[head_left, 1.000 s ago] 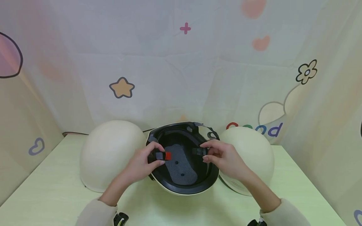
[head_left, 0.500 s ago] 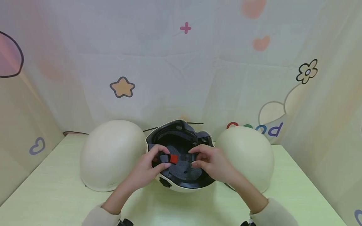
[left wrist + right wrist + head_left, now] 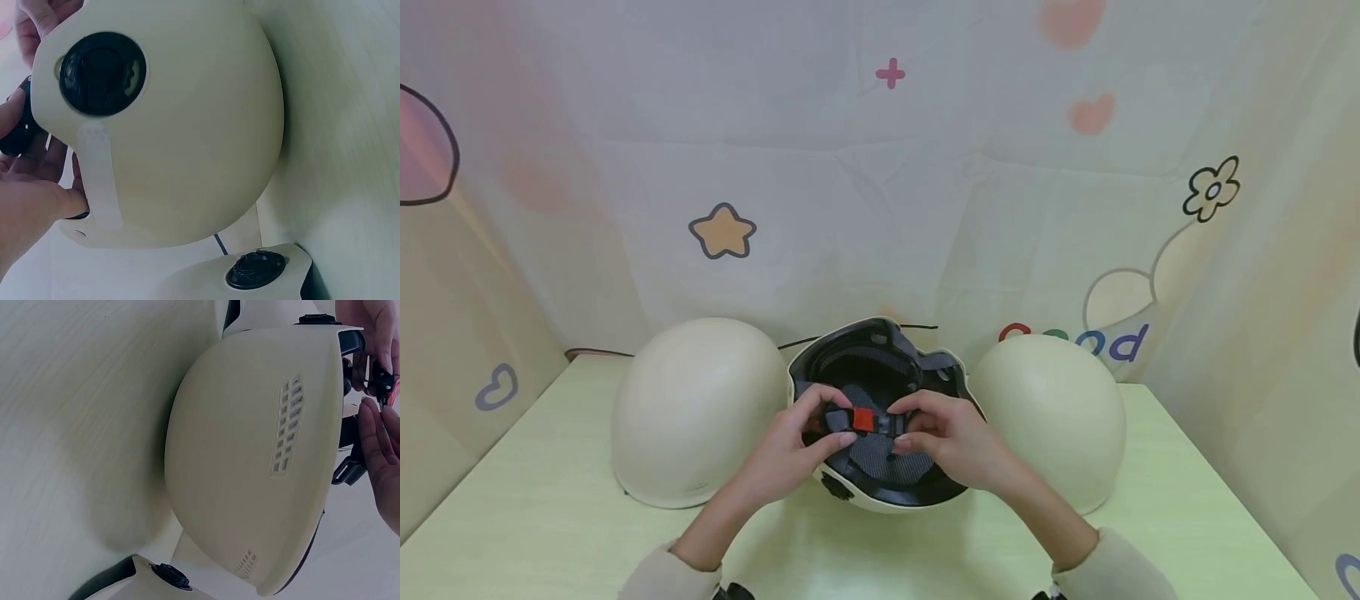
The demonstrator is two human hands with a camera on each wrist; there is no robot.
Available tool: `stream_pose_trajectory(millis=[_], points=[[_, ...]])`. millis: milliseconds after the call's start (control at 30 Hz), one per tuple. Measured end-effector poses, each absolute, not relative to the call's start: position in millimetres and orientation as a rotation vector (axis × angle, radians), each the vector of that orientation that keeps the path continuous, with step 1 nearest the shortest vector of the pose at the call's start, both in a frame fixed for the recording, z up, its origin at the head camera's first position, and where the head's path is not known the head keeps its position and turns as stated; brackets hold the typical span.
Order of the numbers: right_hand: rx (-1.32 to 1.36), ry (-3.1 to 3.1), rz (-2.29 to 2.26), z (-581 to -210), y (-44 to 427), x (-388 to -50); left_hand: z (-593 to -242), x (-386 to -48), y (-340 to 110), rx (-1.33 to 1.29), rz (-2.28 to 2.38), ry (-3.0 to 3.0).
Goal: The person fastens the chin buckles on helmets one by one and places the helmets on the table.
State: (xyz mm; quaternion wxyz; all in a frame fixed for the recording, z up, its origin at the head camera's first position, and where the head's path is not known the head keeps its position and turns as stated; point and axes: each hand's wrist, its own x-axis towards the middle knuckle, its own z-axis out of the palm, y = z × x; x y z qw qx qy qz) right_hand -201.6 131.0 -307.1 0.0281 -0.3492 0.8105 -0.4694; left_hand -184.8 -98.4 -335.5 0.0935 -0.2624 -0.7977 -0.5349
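Note:
An upturned cream helmet [image 3: 898,505] lies on the table with its black padded inside facing me. Over its opening, my left hand [image 3: 782,454] pinches the red-tabbed buckle half [image 3: 863,419] of the chin strap between thumb and fingers. Opposite it, my right hand [image 3: 958,442] pinches the black buckle half [image 3: 891,426]. The two halves meet end to end; whether they are latched I cannot tell. The left wrist view has the shell's side with a round black knob [image 3: 103,74]. In the right wrist view, vent slots [image 3: 287,425] mark the shell.
One cream helmet [image 3: 696,417] sits dome up to the left, another [image 3: 1052,417] to the right, both close beside the middle one. A printed cloth [image 3: 850,208] hangs behind the pale table [image 3: 1180,517], and cloth also borders both sides.
Both hands have come together, the right moving left and the left slightly right, closing the gap between the buckle halves. The helmet has turned and tilted, bringing its black side knob into view.

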Motion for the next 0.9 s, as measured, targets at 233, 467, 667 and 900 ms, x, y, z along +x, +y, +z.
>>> stream_pose_trajectory(millis=[233,467,667,900], points=[[-1.1,2.453,-1.481,-307.9,129.4,-202.1,-334.1,-183.5,-99.6,-0.786,-1.548,-2.418],[-1.138,2.442,-1.511,-306.8,130.1,-201.8,-331.6,-184.1,-97.9,-0.78,-1.463,-2.438],[-1.128,2.445,-1.526,-305.7,131.4,-199.9,-329.9,-183.4,-98.3,-0.775,-1.456,-2.431],[-1.117,2.424,-1.563,-304.6,131.6,-199.1,-329.3,-183.8,-97.2,-0.726,-1.403,-2.35]])
